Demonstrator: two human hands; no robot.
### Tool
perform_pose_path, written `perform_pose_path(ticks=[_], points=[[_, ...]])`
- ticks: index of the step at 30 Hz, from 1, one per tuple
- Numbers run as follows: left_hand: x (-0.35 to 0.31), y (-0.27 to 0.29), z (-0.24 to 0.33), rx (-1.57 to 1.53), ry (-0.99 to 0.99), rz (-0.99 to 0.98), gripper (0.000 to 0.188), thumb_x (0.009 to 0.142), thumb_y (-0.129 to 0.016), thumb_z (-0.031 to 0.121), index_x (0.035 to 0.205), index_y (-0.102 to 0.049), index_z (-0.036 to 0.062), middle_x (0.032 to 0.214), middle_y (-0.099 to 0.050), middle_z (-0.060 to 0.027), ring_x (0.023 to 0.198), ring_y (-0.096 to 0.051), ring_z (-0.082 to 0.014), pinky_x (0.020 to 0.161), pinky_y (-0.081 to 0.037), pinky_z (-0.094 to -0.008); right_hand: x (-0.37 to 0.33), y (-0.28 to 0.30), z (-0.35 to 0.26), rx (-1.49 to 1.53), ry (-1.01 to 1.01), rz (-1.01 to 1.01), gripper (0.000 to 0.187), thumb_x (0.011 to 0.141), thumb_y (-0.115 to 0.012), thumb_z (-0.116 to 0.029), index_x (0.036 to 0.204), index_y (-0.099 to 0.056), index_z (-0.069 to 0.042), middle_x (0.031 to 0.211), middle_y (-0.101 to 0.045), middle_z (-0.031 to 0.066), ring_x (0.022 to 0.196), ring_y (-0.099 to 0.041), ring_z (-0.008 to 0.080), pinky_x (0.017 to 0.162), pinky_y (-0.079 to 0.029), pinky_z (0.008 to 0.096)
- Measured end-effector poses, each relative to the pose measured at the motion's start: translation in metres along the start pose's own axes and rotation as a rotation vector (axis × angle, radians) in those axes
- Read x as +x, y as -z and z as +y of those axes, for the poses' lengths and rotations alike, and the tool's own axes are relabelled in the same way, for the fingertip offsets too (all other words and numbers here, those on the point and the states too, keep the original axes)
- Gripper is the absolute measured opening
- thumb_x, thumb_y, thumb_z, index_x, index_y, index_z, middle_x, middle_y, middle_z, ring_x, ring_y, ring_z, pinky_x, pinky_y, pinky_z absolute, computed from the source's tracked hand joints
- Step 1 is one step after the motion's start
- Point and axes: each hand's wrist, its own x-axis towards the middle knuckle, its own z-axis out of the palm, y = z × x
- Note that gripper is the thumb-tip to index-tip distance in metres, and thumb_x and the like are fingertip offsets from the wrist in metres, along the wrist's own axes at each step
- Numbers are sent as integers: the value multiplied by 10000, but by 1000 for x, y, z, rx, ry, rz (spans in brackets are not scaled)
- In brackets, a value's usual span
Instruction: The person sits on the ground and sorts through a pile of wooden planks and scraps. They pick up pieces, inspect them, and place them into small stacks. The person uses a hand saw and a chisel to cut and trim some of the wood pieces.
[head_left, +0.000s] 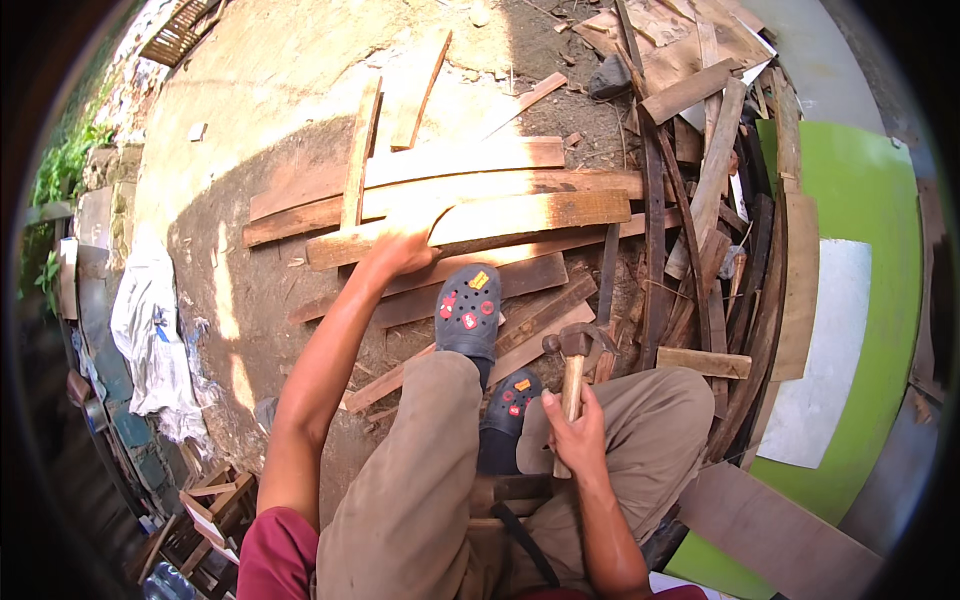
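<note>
My left hand (405, 247) reaches forward and grips a long wooden plank (540, 212) near its left part; bright sun washes out some of the fingers. The plank lies across several other boards on the ground, and an upright-lying narrow board (361, 150) runs away from me beside the hand. In my right hand (580, 432), closed around the wooden handle, is a claw hammer (572, 375). Its dark metal head points away from me, above my right knee. My left clog (468, 312) rests on the boards just in front of the gripped plank.
A heap of scrap wood (715, 190) fills the right side, next to a green panel (865, 210) with a white sheet (825, 350). White cloth or plastic (150, 325) lies at the left. A short wood block (703, 362) sits by my right knee.
</note>
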Motion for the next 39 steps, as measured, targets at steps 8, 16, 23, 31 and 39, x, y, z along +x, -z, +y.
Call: perform_pose_path(ticks=[8, 16, 23, 31, 39], points=[[-22, -6, 27, -45, -163, 202, 774, 733, -782, 132, 1453, -503, 196, 1174, -652, -232, 1097, -591, -442, 932, -488, -516, -1, -3, 5, 16, -13, -24, 300, 954, -744, -259, 1009, -556, -31, 635, -512, -33, 437, -471, 57, 389, -383, 236], [7, 3, 35, -37, -246, 134, 377, 800, -776, 280, 1014, -702, -20, 898, -699, -266, 873, -679, -439, 781, -557, -472, -3, -4, 8, 20, -24, -68, 313, 960, -738, -257, 1052, -552, -22, 639, -513, -29, 431, -462, 61, 386, -381, 238], [0, 16, 50, -41, -133, 81, 530, 785, -791, 288, 1217, -633, 24, 1010, -702, -253, 976, -674, -409, 824, -549, -478, 0, -6, 7, 8, -27, -50, 315, 955, -744, -258, 1040, -550, -24, 625, -513, -28, 427, -469, 65, 381, -376, 241], [10, -23, 34, -69, -109, -11, 735, 800, -783, 234, 1457, -485, 95, 1207, -668, -237, 1110, -633, -411, 931, -516, -489, -4, -12, 7, -67, -17, -57, 319, 967, -730, -312, 1037, -553, -56, 620, -469, -48, 427, -446, 56, 372, -358, 237], [-4, -17, 48, -122, -219, 238, 707, 754, -825, 333, 1362, -573, 74, 1150, -682, -200, 1111, -626, -393, 928, -505, -470, -1, -15, 15, -103, -45, -5, 314, 976, -717, -296, 1081, -559, -46, 641, -489, -42, 429, -448, 59, 369, -365, 243]])
